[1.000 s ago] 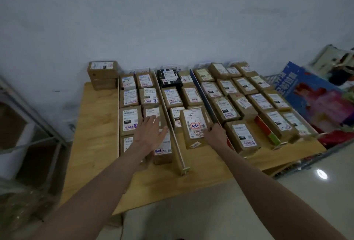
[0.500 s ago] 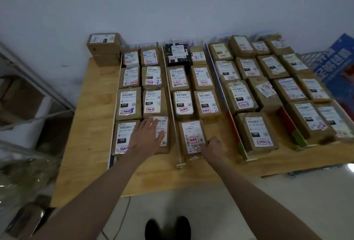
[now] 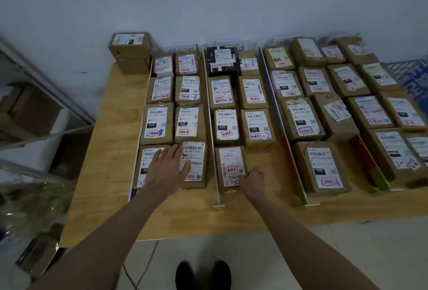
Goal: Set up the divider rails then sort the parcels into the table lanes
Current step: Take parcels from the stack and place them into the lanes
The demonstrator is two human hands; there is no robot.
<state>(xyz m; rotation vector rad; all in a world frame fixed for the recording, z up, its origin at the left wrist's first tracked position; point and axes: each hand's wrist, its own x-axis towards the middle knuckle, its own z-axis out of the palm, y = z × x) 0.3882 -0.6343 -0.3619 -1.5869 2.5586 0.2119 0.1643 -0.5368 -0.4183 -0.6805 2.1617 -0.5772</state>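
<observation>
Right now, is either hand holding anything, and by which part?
Right hand grips the front parcel at its near right corner. Left hand lies flat across two parcels, holding nothing.

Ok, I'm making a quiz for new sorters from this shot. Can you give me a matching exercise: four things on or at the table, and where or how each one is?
Things:
1. left hand
2. right hand
3. black parcel
4. two stacked boxes

Places or states:
A. far end of the second lane
B. far left corner of the table, outside the rails
C. flat, fingers spread over two near parcels in the left lane
D. at the near right corner of the front parcel in the second lane

Pairs: 1-C, 2-D, 3-A, 4-B
</observation>
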